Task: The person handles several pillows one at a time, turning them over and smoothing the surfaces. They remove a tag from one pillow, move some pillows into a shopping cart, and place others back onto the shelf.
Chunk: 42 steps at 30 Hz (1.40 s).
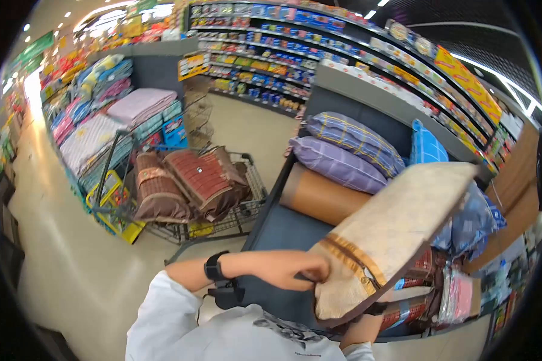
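Beige bundle: tilted over the dark counter, apparently being turned or lifted.
Left hand: curled closed on its near edge.
Right hand: hidden beneath; grip cannot be told, only the forearm shows.
Next move: calls for steady support underneath.
Around: purple pillow, brown roll, cart.
In the way: wrapped packs crowding its right side.

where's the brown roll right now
In the head view, the brown roll lies just right of centre on the dark display surface, beside the purple pillow, its right end hidden behind the beige bundle.
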Tool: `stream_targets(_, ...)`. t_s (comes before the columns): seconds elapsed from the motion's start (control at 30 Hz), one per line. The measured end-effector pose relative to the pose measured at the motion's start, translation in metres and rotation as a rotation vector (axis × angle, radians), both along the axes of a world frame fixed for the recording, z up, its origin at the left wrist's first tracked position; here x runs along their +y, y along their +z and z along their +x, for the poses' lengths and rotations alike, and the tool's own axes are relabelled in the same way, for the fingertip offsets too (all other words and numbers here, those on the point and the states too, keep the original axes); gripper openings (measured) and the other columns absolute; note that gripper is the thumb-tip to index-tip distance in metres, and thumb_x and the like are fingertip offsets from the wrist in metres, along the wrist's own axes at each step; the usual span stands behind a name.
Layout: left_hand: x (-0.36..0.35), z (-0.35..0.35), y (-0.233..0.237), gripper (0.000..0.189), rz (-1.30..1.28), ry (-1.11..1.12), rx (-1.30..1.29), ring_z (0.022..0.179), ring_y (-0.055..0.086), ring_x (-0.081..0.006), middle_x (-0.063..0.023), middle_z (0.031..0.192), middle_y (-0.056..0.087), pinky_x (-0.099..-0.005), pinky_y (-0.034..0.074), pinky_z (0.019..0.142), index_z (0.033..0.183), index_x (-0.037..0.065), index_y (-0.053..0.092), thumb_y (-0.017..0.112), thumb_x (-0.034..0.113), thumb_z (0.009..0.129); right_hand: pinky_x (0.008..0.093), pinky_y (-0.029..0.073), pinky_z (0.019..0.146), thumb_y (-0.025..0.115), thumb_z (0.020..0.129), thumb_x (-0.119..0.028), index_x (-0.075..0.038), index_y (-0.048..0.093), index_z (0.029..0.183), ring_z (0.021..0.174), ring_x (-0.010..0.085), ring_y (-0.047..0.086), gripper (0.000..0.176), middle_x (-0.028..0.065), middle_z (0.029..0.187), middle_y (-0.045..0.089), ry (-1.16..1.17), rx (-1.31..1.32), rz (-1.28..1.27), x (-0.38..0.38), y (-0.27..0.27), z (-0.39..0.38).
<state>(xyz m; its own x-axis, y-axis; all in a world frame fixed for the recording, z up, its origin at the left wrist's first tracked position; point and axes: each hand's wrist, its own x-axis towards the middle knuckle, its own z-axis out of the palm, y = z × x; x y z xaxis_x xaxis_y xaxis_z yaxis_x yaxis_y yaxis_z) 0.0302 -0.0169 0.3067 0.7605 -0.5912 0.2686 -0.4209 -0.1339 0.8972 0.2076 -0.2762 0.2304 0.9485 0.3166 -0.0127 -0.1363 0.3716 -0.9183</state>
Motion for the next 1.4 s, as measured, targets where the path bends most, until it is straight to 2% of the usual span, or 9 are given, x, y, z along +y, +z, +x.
stream_targets(0.17, 0.029, 0.001, 0.026, 0.095, -0.456, 0.106, 0.108, 0.131, 0.025, -0.0283, -0.0149, 0.143, 0.018, -0.0398, 0.024, 0.106, 0.14, 0.006, 0.0, 0.068, 0.018, 0.076, 0.0341, 0.043, 0.089, 0.045, 0.094, -0.029, -0.006, 0.027, 0.134, 0.109, 0.0206, 0.047, 0.05, 0.0103, 0.126, 0.042, -0.255, -0.164, 0.102, -0.012, 0.077, 0.022)
stream_targets(0.2, 0.026, 0.0, 0.03, 0.102, -0.455, 0.161, 0.116, 0.132, 0.024, -0.0288, -0.015, 0.143, 0.018, -0.0391, 0.023, 0.106, 0.141, 0.007, -0.005, 0.071, 0.02, 0.073, 0.0334, 0.029, 0.101, 0.052, 0.088, -0.033, -0.006, 0.02, 0.139, 0.124, 0.0248, 0.034, 0.066, 0.0106, 0.138, 0.029, -0.283, -0.462, 0.087, 0.004, 0.084, 0.011)
stream_targets(0.27, 0.01, 0.005, 0.023, 0.115, -0.155, 0.319, -0.194, 0.132, 0.023, -0.0293, -0.0156, 0.144, 0.014, -0.036, 0.025, 0.105, 0.139, 0.008, -0.013, 0.076, 0.021, 0.068, 0.0326, 0.025, 0.102, 0.059, 0.079, -0.024, -0.003, 0.017, 0.14, 0.126, 0.0238, 0.031, 0.077, 0.0133, 0.141, 0.025, -0.512, -0.855, -0.503, 0.025, 0.106, -0.012)
stream_targets(0.4, 0.007, 0.021, -0.024, 0.094, -0.315, 0.696, -0.119, 0.123, 0.037, -0.0237, -0.0146, 0.136, 0.035, -0.0345, 0.033, 0.1, 0.137, 0.003, 0.021, 0.079, 0.021, 0.065, 0.0393, 0.021, 0.104, 0.078, 0.059, -0.048, -0.001, 0.018, 0.14, 0.127, 0.0264, 0.028, 0.111, 0.0137, 0.14, 0.027, -0.126, -1.091, -0.344, 0.078, 0.131, -0.068)
stream_targets(0.8, 0.19, -0.127, -0.012, 0.084, -0.682, 1.576, -0.15, 0.112, 0.047, -0.0231, -0.0132, 0.125, 0.046, -0.0344, 0.039, 0.095, 0.131, -0.003, 0.027, 0.077, 0.014, 0.066, 0.0282, 0.038, 0.086, 0.057, 0.083, -0.009, -0.001, 0.046, 0.121, 0.099, 0.017, 0.052, 0.04, 0.0081, 0.106, 0.055, 0.335, -0.643, -0.437, 0.096, 0.017, -0.029)
stream_targets(0.93, 0.298, -0.189, -0.07, 0.091, -0.515, 1.636, 0.047, 0.11, 0.048, -0.0219, -0.0154, 0.123, 0.048, -0.0338, 0.04, 0.093, 0.134, -0.001, 0.026, 0.079, 0.023, 0.064, 0.0267, 0.041, 0.08, 0.054, 0.086, -0.011, -0.001, 0.053, 0.112, 0.088, 0.0146, 0.055, 0.027, 0.0063, 0.092, 0.059, 0.312, -0.451, -0.464, 0.075, -0.02, -0.025)
stream_targets(1.07, 0.347, -0.2, -0.183, 0.091, 0.399, 2.175, 0.473, 0.112, 0.048, -0.0372, -0.029, 0.126, 0.042, -0.0388, 0.04, 0.093, 0.138, 0.009, 0.024, 0.07, 0.046, 0.069, 0.0258, 0.043, 0.077, 0.053, 0.088, -0.012, -0.001, 0.057, 0.105, 0.082, 0.0124, 0.055, 0.02, 0.0048, 0.083, 0.06, 0.299, -0.338, -0.523, 0.07, -0.039, -0.032)
stream_targets(1.1, 0.342, -0.192, -0.19, 0.08, 0.266, 2.196, 0.223, 0.11, 0.047, -0.0442, -0.0322, 0.124, 0.041, -0.0425, 0.042, 0.09, 0.138, 0.019, 0.025, 0.062, 0.05, 0.074, 0.0259, 0.044, 0.076, 0.053, 0.088, -0.012, -0.001, 0.057, 0.104, 0.081, 0.0126, 0.055, 0.019, 0.0052, 0.083, 0.06, 0.296, -0.323, -0.529, 0.073, -0.038, -0.037)
stream_targets(1.4, 0.334, -0.141, -0.205, 0.057, 0.821, 2.07, 0.688, 0.101, 0.052, -0.0402, -0.0171, 0.119, 0.047, -0.0469, 0.044, 0.085, 0.129, 0.032, 0.04, 0.059, 0.029, 0.074, 0.0257, 0.045, 0.073, 0.052, 0.089, -0.011, 0.0, 0.057, 0.102, 0.077, 0.0129, 0.056, 0.018, 0.0064, 0.082, 0.06, 0.213, -0.312, -0.534, 0.049, -0.044, -0.049)
